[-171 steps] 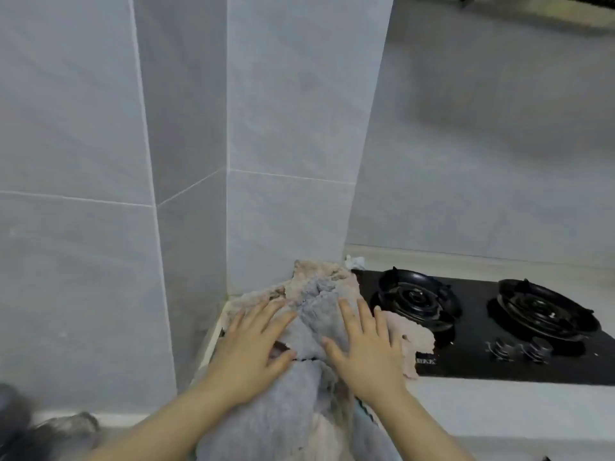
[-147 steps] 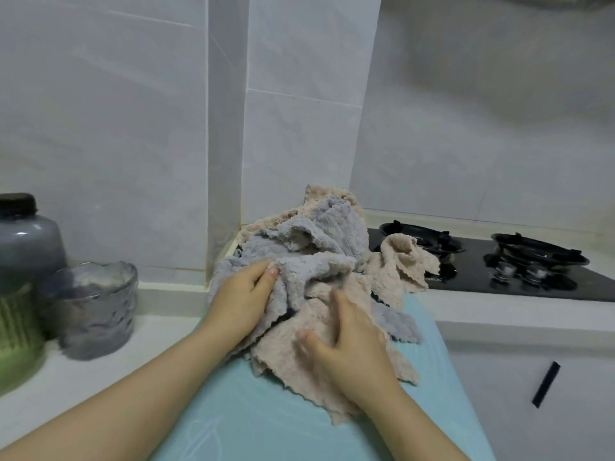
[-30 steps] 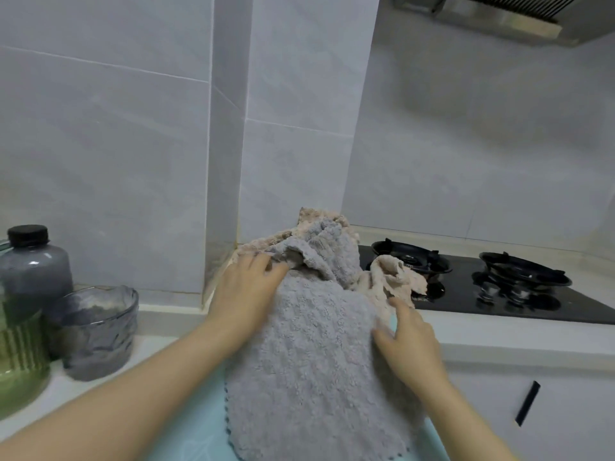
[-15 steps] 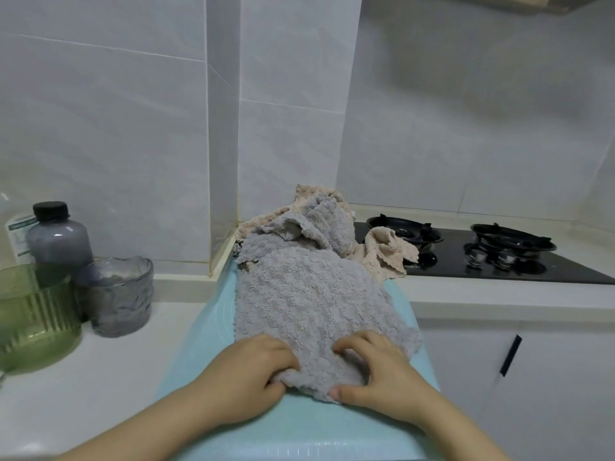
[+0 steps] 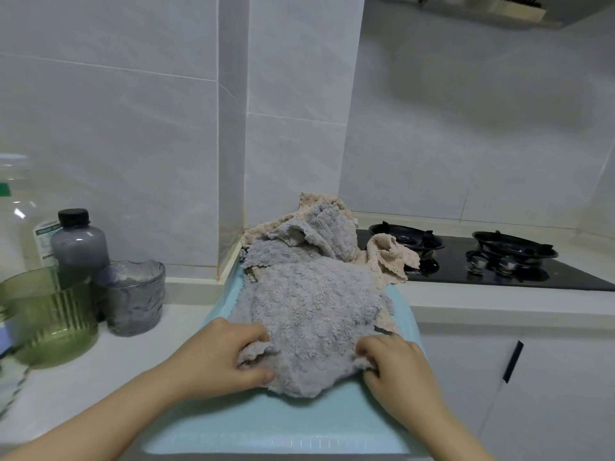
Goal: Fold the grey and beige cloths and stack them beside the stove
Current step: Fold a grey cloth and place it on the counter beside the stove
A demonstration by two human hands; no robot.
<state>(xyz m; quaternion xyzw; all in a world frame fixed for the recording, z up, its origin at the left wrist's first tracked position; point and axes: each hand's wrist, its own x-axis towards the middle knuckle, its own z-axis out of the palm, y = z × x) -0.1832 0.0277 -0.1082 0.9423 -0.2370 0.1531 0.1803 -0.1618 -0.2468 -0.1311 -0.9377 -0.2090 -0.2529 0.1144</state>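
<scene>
- Right, grey tiled wall [image 5: 133, 128] across the whole back, with a boxed corner jutting forward in the middle.
- White counter [image 5: 83, 377] runs along below it, and a white cabinet front sits under the right side with a dark handle [image 5: 512, 361].
- Black gas stove [image 5: 499, 274] is set into the counter on the right, two burners showing, and the edge of a range hood [image 5: 499, 8] is up top.
- Pale blue mat [image 5: 299, 424] lies on the counter just left of the stove, reaching to the near edge.
- On that mat, the grey cloth [image 5: 309, 311] is spread loosely toward the person, rumpled, its far end running up into the heap by the corner.
- Behind it, a second grey piece [image 5: 326, 227] stands crumpled on top of the heap, against the wall corner.
- Beige cloth [image 5: 389, 257] pokes out around the heap, one loose end flopping over the stove's left edge beside the nearer burner.
- Left hand [image 5: 219, 357] is at the grey cloth's near left corner, fingers curled in, pinching a bunched fold against the thumb.
- Right hand [image 5: 396, 364] is at the near right corner, fingers curled over the edge, gripping it too.
- Over on the left: a green ribbed bowl [image 5: 50, 314], a smoky bottle [image 5: 80, 244] with a black cap behind it, and a grey textured glass [image 5: 133, 297] just beside both.
</scene>
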